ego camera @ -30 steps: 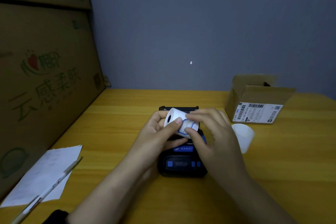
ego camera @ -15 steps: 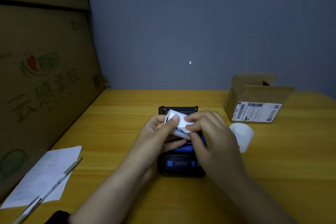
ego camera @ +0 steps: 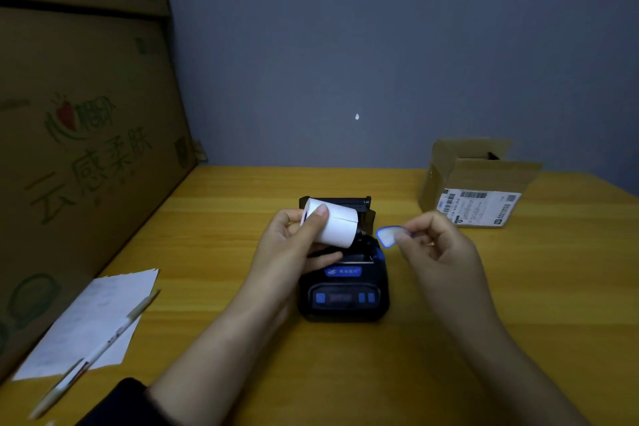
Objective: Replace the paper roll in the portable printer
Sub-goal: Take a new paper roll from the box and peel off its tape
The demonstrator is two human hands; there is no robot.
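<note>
A black portable printer [ego camera: 344,290] with blue buttons lies in the middle of the wooden table, its lid [ego camera: 337,201] tipped open at the far end. My left hand [ego camera: 294,245] holds a white paper roll [ego camera: 333,226] just above the open bay, thumb on top. My right hand [ego camera: 437,245], to the right of the printer, pinches a small blue-edged white sticker [ego camera: 389,235] between thumb and fingers. The other white roll seen earlier is hidden behind my right hand.
An open cardboard box [ego camera: 473,183] with a shipping label stands at the back right. A sheet of paper [ego camera: 93,318] and a pen [ego camera: 100,349] lie at the front left. Large cardboard cartons [ego camera: 79,149] wall off the left side.
My right hand has peeled the blue-edged sticker off the roll and drawn it away to the right. My left hand still holds the roll over the printer.
</note>
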